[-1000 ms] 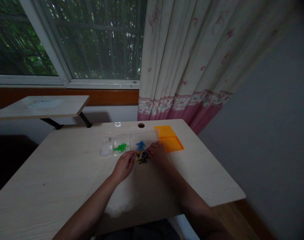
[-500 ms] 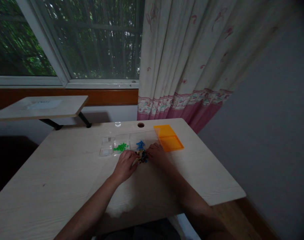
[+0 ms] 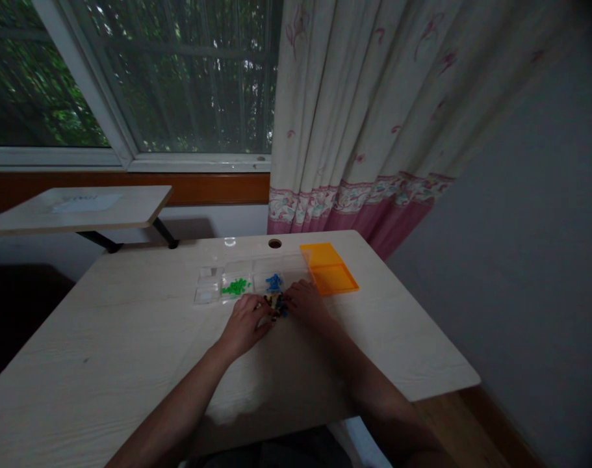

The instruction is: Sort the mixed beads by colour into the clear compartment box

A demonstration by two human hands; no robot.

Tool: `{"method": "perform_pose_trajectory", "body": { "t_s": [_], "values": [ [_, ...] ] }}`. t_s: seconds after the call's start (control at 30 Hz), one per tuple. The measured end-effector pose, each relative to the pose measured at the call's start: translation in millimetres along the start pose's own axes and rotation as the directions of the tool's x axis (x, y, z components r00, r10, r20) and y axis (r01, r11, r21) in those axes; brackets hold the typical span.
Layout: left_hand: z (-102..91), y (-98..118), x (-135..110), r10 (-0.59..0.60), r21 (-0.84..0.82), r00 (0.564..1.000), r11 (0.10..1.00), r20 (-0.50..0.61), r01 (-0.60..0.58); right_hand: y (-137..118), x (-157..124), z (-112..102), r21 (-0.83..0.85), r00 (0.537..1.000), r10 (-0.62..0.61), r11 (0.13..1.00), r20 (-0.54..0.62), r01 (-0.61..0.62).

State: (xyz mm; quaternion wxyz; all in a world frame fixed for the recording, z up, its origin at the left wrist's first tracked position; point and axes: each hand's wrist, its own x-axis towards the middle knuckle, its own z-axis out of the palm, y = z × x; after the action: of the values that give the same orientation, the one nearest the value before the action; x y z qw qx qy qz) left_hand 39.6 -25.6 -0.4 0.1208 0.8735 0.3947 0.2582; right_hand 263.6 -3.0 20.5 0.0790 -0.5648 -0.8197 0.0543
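Observation:
A small heap of mixed dark, tan and blue pieces [image 3: 277, 304] lies on the table between my hands; they are too small to name. My left hand [image 3: 247, 325] is at the heap's left side, thumb and fingers apart, fingertips touching it. On the right, my right hand [image 3: 305, 300] reaches in with its fingertips at the heap's edge; in the dim light I cannot make out whether they pinch a piece. Just behind is a clear divided plastic box [image 3: 237, 267], with green pieces [image 3: 236, 286] in one compartment and blue pieces [image 3: 274, 283] in another.
An orange plastic case [image 3: 332, 278] lies open to the right of the clear box. Behind it are a round hole [image 3: 275, 244] in the table [image 3: 130, 338] and a curtain [image 3: 325, 130]. A raised shelf [image 3: 101, 208] stands at the back left.
Both hands stay at the heap with only slight finger movement. My left thumb has shifted a little to the right along the heap's near side.

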Motion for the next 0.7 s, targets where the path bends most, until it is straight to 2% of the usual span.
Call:
{"method": "perform_pose_trajectory", "body": {
  "t_s": [0.33,0.7],
  "values": [
    [6.2,2.0,-0.1,0.024,0.032,0.999,0.999,0.037,-0.025,-5.4,-2.7,-4.5,-0.042,1.000,-0.011,0.999,0.027,0.012],
    [5.1,1.8,0.7,0.031,-0.005,0.999,1.000,-0.006,-0.031,-6.8,-4.8,-3.3,-0.033,1.000,0.005,0.999,0.030,-0.004]
  ]
}}
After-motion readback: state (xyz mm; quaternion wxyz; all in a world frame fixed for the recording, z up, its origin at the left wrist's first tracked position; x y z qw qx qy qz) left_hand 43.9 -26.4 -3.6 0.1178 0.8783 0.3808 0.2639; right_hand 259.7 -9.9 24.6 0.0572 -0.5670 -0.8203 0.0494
